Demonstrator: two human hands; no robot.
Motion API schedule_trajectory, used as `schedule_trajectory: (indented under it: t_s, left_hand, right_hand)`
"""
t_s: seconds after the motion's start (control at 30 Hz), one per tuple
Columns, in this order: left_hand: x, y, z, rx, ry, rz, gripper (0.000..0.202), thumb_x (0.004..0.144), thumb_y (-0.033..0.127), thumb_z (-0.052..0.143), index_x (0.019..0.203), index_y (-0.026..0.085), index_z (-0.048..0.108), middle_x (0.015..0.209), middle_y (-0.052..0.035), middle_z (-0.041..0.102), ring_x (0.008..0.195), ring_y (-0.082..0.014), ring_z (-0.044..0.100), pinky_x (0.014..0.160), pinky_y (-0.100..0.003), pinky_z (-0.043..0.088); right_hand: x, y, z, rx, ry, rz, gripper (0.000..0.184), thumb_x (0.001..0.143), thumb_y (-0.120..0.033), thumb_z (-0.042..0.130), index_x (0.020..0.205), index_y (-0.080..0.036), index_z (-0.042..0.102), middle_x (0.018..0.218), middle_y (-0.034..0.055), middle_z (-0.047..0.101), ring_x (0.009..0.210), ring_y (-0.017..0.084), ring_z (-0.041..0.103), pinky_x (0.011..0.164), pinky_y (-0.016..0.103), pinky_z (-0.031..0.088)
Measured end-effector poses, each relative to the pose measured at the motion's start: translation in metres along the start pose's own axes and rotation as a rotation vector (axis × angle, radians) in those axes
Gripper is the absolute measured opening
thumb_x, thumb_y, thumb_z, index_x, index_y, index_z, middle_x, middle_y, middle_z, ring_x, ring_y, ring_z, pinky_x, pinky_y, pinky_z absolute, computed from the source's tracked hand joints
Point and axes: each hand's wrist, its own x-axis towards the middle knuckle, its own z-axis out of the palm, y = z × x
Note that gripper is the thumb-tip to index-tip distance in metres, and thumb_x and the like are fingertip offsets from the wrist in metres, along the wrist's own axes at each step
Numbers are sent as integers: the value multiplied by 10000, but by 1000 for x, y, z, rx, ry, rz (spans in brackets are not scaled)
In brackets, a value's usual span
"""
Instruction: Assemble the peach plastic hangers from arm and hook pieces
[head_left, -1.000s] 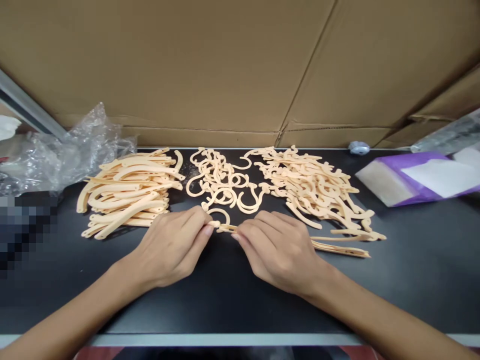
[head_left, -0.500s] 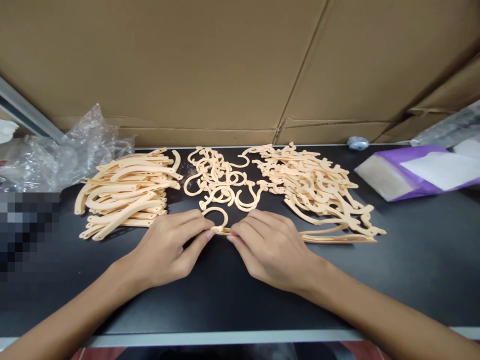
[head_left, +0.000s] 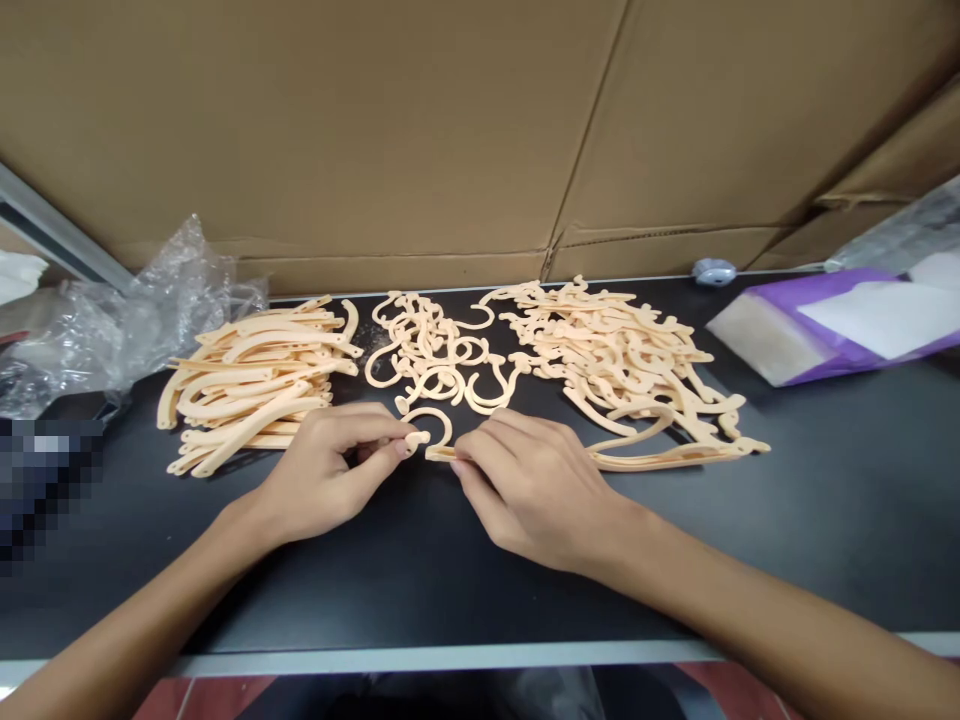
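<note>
My left hand (head_left: pixel 330 470) pinches a small peach plastic hook (head_left: pixel 433 422) near its stem. Beside it, my right hand (head_left: pixel 532 485) is closed on the end of a long peach hanger bar (head_left: pixel 667 455), which stretches away to the right across the black table (head_left: pixel 450 570). The hook's stem and the bar's end meet between my fingertips. Behind my hands lie three peach piles: curved bars (head_left: pixel 255 375) on the left, loose hooks (head_left: pixel 431 350) in the middle, tangled hanger pieces (head_left: pixel 630 360) on the right.
Crumpled clear plastic wrap (head_left: pixel 112 320) sits at the far left. A purple-edged packet (head_left: pixel 840 335) lies at the right. Cardboard sheets (head_left: pixel 480 140) wall off the back. A small grey round object (head_left: pixel 712 270) rests at the table's rear edge.
The hanger bar's far end has swung up toward the right pile and now bows upward. Both hands shifted slightly away from me, still holding hook and bar together.
</note>
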Motion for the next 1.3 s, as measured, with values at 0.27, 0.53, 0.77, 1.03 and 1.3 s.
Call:
schedule_trajectory:
  t_s: [0.27,0.53,0.77,1.03,1.3]
  left_hand:
    - [-4,1,6,12,24,125,137,910,184,614,912,186,752,778,-3,689,660,-93,603,620,-205,459]
    - [-4,-1,8,95,9,181,126,885,171,612,888,183,737,752,-3,695,639,-105,615,603,-219,456]
    - [-6,-1,10,96,8,172,100,887,152,615,901,181,709,723,18,673,620,-89,601,582,-202,429]
    - [-5,-1,8,89,-35,162,128,931,207,630,970,213,751,794,18,727,663,-87,639,608,-194,440]
    - [-4,-2,7,67,-60,167,150,932,201,623,986,228,760,802,9,741,661,-103,653,597,-209,448]
  right_hand:
    - [0,-2,-2,-10,-56,48,197,916,-155,500,783,-152,645,691,30,621,641,166,549,573,325,322]
    - [-2,1,0,-15,-66,9,180,881,-111,533,745,-143,647,719,39,632,695,173,549,592,321,344]
    - [-2,1,0,-37,-93,1,190,879,-114,529,734,-141,649,718,46,638,687,178,547,598,324,358]
    - [-2,3,1,-50,-86,-50,198,873,-103,521,718,-145,637,707,45,634,667,171,516,615,327,358]
    - [-2,6,0,-79,-113,-141,208,876,-69,506,747,-144,652,733,52,635,699,189,515,641,337,392]
